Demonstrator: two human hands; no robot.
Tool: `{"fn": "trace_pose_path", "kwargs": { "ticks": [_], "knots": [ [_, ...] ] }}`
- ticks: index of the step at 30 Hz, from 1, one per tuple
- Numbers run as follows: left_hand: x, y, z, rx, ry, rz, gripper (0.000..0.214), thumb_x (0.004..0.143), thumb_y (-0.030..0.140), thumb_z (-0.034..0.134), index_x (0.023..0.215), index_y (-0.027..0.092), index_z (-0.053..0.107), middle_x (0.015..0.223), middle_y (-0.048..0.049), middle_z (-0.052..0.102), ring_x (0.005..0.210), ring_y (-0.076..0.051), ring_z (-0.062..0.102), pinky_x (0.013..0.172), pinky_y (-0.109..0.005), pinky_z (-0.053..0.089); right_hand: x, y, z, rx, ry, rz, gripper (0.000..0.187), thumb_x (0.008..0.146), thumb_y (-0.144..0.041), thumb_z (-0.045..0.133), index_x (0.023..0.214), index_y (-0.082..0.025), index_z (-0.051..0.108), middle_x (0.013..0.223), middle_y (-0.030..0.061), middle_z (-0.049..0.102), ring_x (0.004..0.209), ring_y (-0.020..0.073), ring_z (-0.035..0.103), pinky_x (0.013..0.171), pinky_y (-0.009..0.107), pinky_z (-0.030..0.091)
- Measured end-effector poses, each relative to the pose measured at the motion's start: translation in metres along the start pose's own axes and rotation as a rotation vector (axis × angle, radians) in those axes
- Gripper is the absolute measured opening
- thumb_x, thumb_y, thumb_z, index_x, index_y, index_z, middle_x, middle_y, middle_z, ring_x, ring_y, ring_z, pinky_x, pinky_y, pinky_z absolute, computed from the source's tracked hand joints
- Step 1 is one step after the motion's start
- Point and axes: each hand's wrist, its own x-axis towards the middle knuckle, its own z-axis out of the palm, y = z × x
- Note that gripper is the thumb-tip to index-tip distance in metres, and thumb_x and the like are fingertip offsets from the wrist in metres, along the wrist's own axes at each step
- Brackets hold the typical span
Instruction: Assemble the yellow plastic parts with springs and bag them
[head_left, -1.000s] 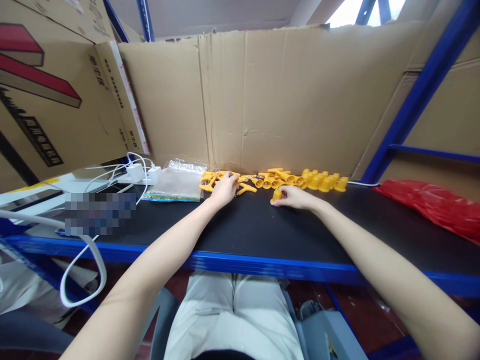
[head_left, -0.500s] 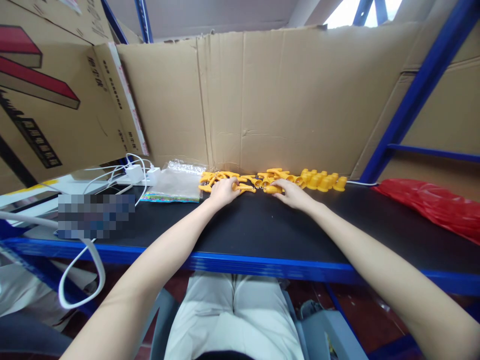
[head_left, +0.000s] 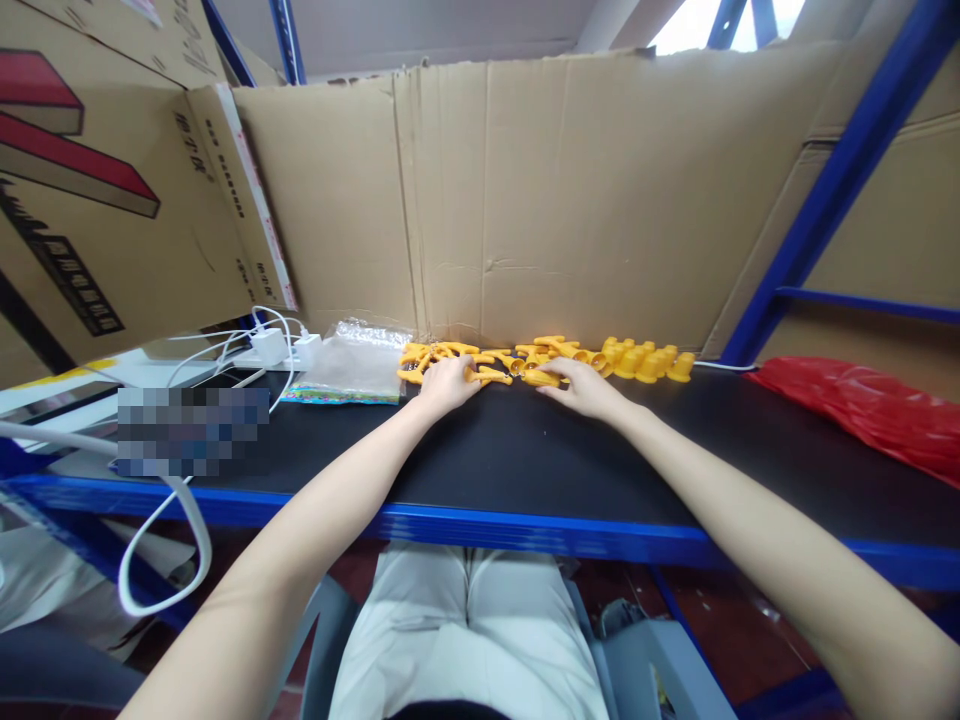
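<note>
A row of small yellow plastic parts (head_left: 559,360) lies along the back of the black bench top (head_left: 525,450), against a cardboard wall. My left hand (head_left: 446,383) rests at the left end of the row, its fingers curled round a yellow T-shaped piece (head_left: 487,376). My right hand (head_left: 581,385) lies just to the right, fingertips pinching a yellow piece (head_left: 541,378) at the row's front edge. Yellow cup-shaped parts (head_left: 649,362) stand grouped at the right end, apart from both hands.
A clear plastic bag (head_left: 352,370) lies left of the parts. White chargers and cables (head_left: 277,348) sit further left, with a white cable loop (head_left: 161,555) hanging over the blue bench edge. A red plastic bag (head_left: 862,415) lies at the right. Cardboard boxes stand behind and left.
My right hand slid left and back from a lone yellow cup piece into the row. My left hand has stayed at the left end of the row.
</note>
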Motion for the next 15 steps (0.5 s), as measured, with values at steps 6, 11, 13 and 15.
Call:
{"fn": "trace_pose_path", "kwargs": {
  "ticks": [6,11,13,15],
  "knots": [
    [-0.005,0.009,-0.005,0.019,-0.008,0.056,0.027,0.077,0.032,0.055,0.101,0.023,0.061,0.089,-0.0054,0.068,0.087,-0.024,0.063,0.075,-0.031,0.046,0.003,-0.022,0.002,0.003,-0.025,-0.047,0.032,0.085,-0.030,0.050,0.115,-0.022,0.060,0.110,0.0108,0.058,0.096,0.0241,0.058,0.088,0.044,0.046],
    [-0.002,0.006,-0.003,0.014,0.008,0.042,0.027,0.078,0.033,0.055,0.102,0.023,0.061,0.092,-0.0065,0.068,0.090,-0.025,0.063,0.077,-0.033,0.046,0.014,-0.017,0.000,0.110,-0.137,0.063,0.042,0.075,-0.026,0.062,0.116,-0.019,0.056,0.113,0.0127,0.057,0.096,0.0246,0.059,0.088,0.044,0.047],
    [-0.001,0.004,-0.002,0.005,0.014,0.032,0.028,0.078,0.035,0.056,0.103,0.023,0.061,0.093,-0.0072,0.068,0.091,-0.025,0.062,0.078,-0.033,0.046,0.021,-0.013,-0.006,0.228,-0.219,0.163,0.052,0.069,-0.025,0.068,0.118,-0.018,0.053,0.114,0.0123,0.057,0.085,0.0207,0.062,0.081,0.040,0.051],
    [0.000,0.002,-0.002,-0.006,0.025,0.031,0.029,0.078,0.037,0.057,0.102,0.022,0.061,0.093,-0.0078,0.068,0.091,-0.026,0.062,0.079,-0.033,0.046,0.026,-0.011,-0.014,0.380,-0.285,0.257,0.054,0.067,-0.027,0.070,0.117,-0.019,0.052,0.110,0.0105,0.059,0.080,0.0182,0.063,0.077,0.037,0.053]
  ]
}}
